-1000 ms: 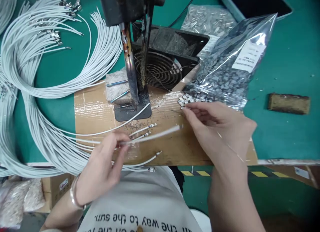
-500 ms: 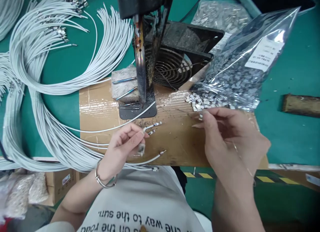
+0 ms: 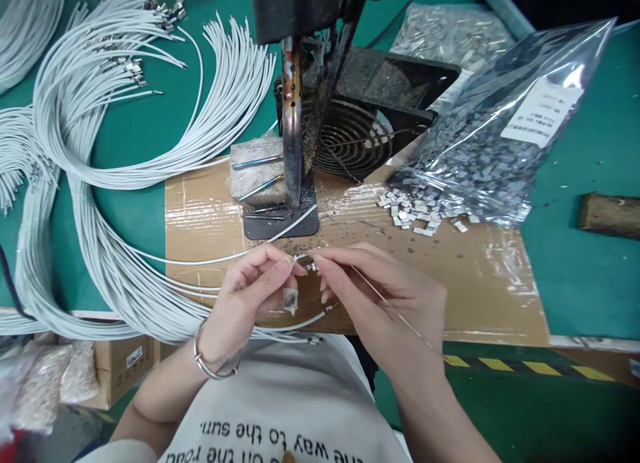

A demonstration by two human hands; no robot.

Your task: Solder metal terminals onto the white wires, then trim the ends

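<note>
Far left of the hands lie looped bundles of thin white wires [image 3: 100, 183]. The left hand [image 3: 250, 296] pinches one white wire end [image 3: 300, 258]; the right hand [image 3: 380, 296], back from the loose pile of small silvery metal terminals [image 3: 420, 210] up to its right, now pinches a piece against that wire end, so the joining looks begun.

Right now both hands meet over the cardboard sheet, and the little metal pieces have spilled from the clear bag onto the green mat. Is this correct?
Not quite. In the head view the metal pieces lie on the cardboard sheet, not the green mat, at the mouth of the clear bag. The left hand and right hand do meet over the cardboard.
</note>
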